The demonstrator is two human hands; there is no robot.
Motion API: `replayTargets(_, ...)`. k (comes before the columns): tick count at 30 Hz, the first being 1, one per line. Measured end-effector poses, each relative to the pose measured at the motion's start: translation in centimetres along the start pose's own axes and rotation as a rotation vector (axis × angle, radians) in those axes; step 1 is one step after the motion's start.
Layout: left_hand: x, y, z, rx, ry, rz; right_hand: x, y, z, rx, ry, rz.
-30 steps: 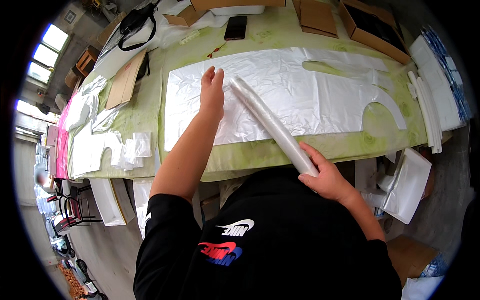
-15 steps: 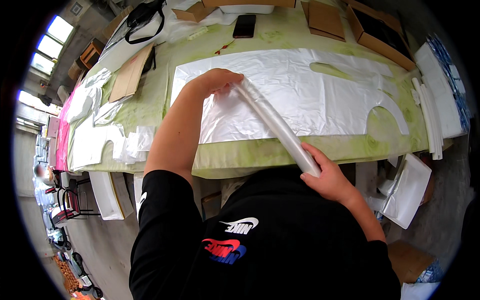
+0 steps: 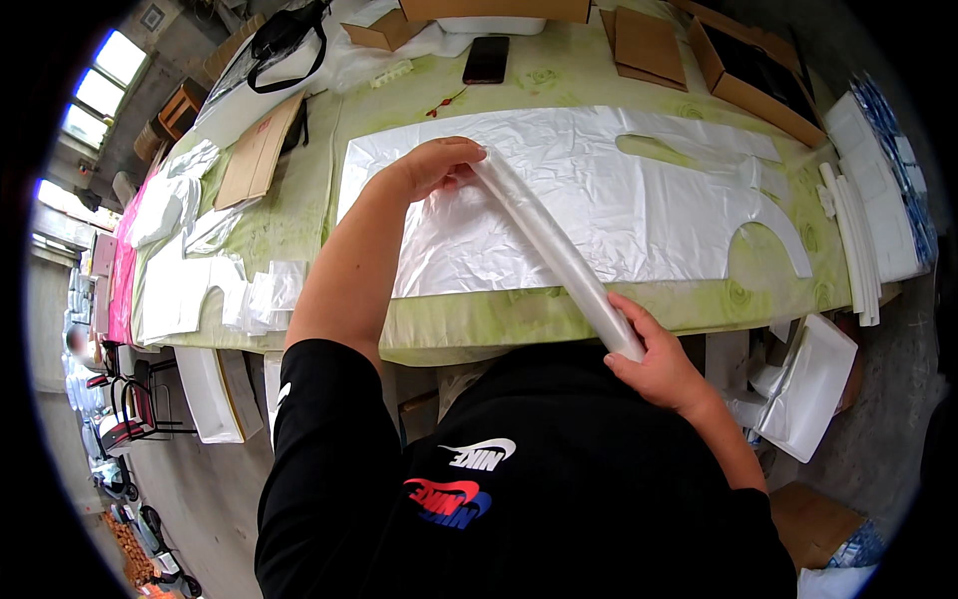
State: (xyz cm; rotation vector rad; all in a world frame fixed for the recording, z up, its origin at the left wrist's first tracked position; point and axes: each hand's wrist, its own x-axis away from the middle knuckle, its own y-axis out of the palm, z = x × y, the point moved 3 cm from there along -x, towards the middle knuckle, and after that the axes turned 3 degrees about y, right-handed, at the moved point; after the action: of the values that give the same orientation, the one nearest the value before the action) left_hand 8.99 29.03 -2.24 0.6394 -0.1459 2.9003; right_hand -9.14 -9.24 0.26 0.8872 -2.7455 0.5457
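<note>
A long, thin roll of clear plastic film (image 3: 554, 250) slants across in front of me, its upper end away from me and its lower end close to my body. My left hand (image 3: 441, 168) is closed around the upper end. The lower end sits in my right hand (image 3: 654, 357), with the thumb on top. Beneath the roll, a wrinkled white plastic sheet (image 3: 659, 220) lies spread on the table, with a long slot and a rounded cut-out toward its right end. My left arm and the roll hide part of it.
A green patterned tablecloth (image 3: 449, 324) covers the table. At the back are a phone (image 3: 486, 60), a black bag (image 3: 289, 45) and an open cardboard box (image 3: 753, 75). White tubes (image 3: 848, 240) line the right edge. Flat cardboard (image 3: 257, 150) and white plastic pieces (image 3: 185, 290) lie left.
The table and the white sheet appear slightly lower in the picture. Both hands keep their hold on the roll, which stays at almost the same slant.
</note>
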Motion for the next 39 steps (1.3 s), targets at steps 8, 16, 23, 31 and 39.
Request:
replayTargets(8, -1.9, -0.4, 0.1, -0.17, 0.003, 0.171, -1.5, 0.2, -1.8, 0.216, 0.014, 0.103)
replayTargets(16, -3.0, 0.6, -0.6, -0.388, 0.034, 0.29, 4.1, -2.0, 2.2, 0.321, 0.053, 0.063)
replayTargets(23, -3.5, 3.1, -0.6, -1.325, 0.345, 0.36, 16.2, -4.0, 7.6, 0.17, 0.198, 0.119)
replayTargets(31, -5.3, 6.5, 2.0, -1.135, 0.343, 0.449, 22.9, -4.8, 15.0, 0.175, 0.317, 0.31)
replayTargets(39, -3.5, 10.0, 0.1, -0.785, 0.777, 0.639, 19.2, -5.8, 11.1, 0.256, 0.138, 0.408)
